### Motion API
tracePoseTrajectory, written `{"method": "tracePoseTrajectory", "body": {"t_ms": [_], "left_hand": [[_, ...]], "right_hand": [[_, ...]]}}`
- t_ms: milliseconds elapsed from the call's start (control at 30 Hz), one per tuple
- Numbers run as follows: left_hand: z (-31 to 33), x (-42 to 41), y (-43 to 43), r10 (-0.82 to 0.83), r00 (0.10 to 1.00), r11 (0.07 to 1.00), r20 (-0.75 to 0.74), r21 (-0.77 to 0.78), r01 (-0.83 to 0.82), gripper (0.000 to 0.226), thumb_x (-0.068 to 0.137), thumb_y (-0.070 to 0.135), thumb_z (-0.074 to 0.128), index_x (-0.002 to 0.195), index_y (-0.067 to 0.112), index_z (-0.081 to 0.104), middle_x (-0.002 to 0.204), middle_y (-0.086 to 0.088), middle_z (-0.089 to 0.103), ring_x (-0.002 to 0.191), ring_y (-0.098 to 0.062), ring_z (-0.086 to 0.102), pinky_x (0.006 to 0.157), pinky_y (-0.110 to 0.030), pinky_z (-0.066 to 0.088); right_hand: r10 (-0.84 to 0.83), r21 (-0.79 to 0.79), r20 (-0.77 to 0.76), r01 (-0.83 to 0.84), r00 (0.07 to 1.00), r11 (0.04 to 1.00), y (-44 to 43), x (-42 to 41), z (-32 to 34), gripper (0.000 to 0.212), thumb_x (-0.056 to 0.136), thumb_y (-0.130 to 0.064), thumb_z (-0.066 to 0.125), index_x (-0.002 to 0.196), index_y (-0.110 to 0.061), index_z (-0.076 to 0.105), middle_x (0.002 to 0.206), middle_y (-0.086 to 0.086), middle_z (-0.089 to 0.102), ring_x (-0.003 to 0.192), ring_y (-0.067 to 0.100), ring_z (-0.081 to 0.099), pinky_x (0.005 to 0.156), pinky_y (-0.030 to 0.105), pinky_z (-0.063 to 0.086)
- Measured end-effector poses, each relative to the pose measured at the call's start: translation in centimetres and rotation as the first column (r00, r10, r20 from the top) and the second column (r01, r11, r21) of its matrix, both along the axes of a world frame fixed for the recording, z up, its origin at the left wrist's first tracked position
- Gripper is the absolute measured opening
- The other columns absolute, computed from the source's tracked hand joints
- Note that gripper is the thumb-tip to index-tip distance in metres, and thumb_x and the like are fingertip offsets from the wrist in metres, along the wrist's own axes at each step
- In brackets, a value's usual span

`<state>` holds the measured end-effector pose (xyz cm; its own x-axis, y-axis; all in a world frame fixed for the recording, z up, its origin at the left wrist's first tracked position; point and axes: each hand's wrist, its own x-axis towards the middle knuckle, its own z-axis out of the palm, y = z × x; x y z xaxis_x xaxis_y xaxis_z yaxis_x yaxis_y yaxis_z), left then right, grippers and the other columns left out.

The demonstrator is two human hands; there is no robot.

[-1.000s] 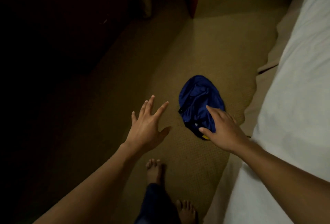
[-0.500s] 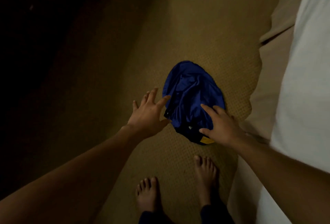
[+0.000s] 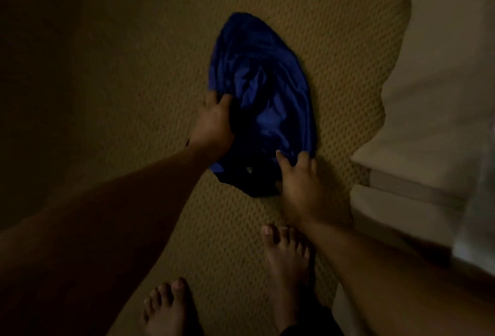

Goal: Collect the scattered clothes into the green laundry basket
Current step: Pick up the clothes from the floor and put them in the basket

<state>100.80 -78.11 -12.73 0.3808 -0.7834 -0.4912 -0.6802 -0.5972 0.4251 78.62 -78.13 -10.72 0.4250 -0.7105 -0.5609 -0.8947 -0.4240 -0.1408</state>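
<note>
A crumpled blue garment with a dark band at its near end lies on the tan carpet in the dim head view. My left hand grips its left edge, fingers curled into the cloth. My right hand grips its near right corner, fingertips dug into the fabric. The green laundry basket is not in view.
A bed with pale bedding runs along the right side, close to the garment. My two bare feet stand on the carpet just below the hands. The left side of the floor lies in deep shadow.
Both hands have come down onto the blue garment and closed their fingers on it; earlier they hovered open above it. The camera has moved lower and closer.
</note>
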Motion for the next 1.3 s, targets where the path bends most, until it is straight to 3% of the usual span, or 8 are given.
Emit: {"method": "tracePoseTrajectory", "body": {"t_ms": [233,433,533,633,733,833,1033,1300], "left_hand": [[4.0,-5.1,5.6,0.181,0.828,0.964,-0.530,-0.070,-0.255,0.084,0.078,0.028,0.078,0.150,0.023,0.036,0.143,0.004,0.052,0.128,-0.016,0.053,0.101,-0.025,0.046],[1.7,-2.4,7.4,0.299,0.870,0.933,-0.393,-0.073,-0.353,0.068,0.084,0.037,0.072,0.144,0.020,0.044,0.133,-0.001,0.061,0.116,-0.021,0.063,0.092,-0.035,0.053],[0.9,-1.1,7.1,0.305,0.936,0.950,-0.175,0.130,-0.285,0.032,0.090,0.024,0.063,0.121,0.013,0.060,0.110,-0.007,0.068,0.095,-0.028,0.067,0.076,-0.036,0.052],[1.4,-0.6,6.3,0.272,0.950,0.956,-0.153,0.154,-0.249,0.023,0.089,0.023,0.062,0.110,0.013,0.059,0.097,-0.002,0.060,0.085,-0.024,0.061,0.067,-0.036,0.048],[1.8,-0.3,7.1,0.228,0.965,0.972,-0.127,-0.020,-0.233,0.027,0.089,0.033,0.063,0.110,0.015,0.061,0.106,-0.004,0.047,0.098,-0.025,0.051,0.072,-0.029,0.036],[4.7,0.4,8.3,0.277,0.936,0.922,-0.218,-0.214,-0.323,0.040,0.088,0.038,0.069,0.119,0.016,0.058,0.124,-0.005,0.036,0.108,-0.014,0.038,0.081,-0.016,0.037],[16.3,3.8,10.6,0.051,0.886,0.979,-0.461,-0.154,-0.136,0.092,0.083,0.019,0.079,0.155,0.032,0.023,0.155,-0.001,0.034,0.136,-0.006,0.037,0.102,-0.021,0.041],[34.3,5.9,13.3,0.369,0.820,0.805,-0.438,-0.290,-0.517,0.047,0.087,0.013,0.071,0.118,0.034,0.044,0.110,0.017,0.057,0.100,0.002,0.061,0.076,-0.022,0.056]], "right_hand": [[-0.831,0.574,0.317,0.606,0.456,0.551,-4.7,6.2,3.7,0.036,0.097,-0.009,0.063,0.133,-0.011,0.062,0.110,-0.011,0.064,0.090,0.000,0.059,0.075,0.013,0.046],[-0.272,0.537,0.268,0.092,0.924,0.839,-7.4,11.7,4.7,0.031,0.093,-0.015,0.066,0.124,-0.019,0.071,0.127,0.000,0.069,0.116,0.013,0.063,0.090,0.019,0.047],[0.037,0.004,0.275,-0.040,0.961,0.999,-11.3,13.3,4.1,0.052,0.088,-0.036,0.072,0.137,-0.028,0.057,0.139,0.007,0.054,0.130,0.028,0.049,0.106,0.034,0.040],[0.107,0.149,0.063,-0.115,0.992,0.982,-13.5,13.4,1.4,0.107,0.077,-0.063,0.073,0.157,-0.044,0.005,0.168,0.004,-0.004,0.152,0.037,-0.002,0.121,0.057,0.011],[0.224,0.292,0.034,-0.224,0.974,0.930,-11.2,12.7,0.3,0.091,0.085,-0.053,0.069,0.158,-0.038,0.017,0.169,0.000,-0.007,0.154,0.035,-0.008,0.123,0.051,0.010],[0.025,0.498,0.253,-0.152,0.967,0.854,-6.8,12.5,3.5,0.039,0.093,-0.019,0.062,0.131,-0.023,0.060,0.137,0.005,0.057,0.129,0.027,0.051,0.103,0.032,0.040],[-0.077,0.666,0.270,-0.128,0.960,0.735,-2.1,12.6,15.8,0.017,0.090,-0.013,0.059,0.097,-0.027,0.065,0.093,-0.001,0.068,0.088,0.016,0.066,0.082,0.041,0.057],[-0.333,0.589,0.467,-0.008,0.819,0.808,1.2,14.0,35.6,0.064,0.093,-0.025,0.070,0.149,-0.035,0.042,0.144,-0.014,0.051,0.130,0.000,0.050,0.105,0.026,0.048]]}}
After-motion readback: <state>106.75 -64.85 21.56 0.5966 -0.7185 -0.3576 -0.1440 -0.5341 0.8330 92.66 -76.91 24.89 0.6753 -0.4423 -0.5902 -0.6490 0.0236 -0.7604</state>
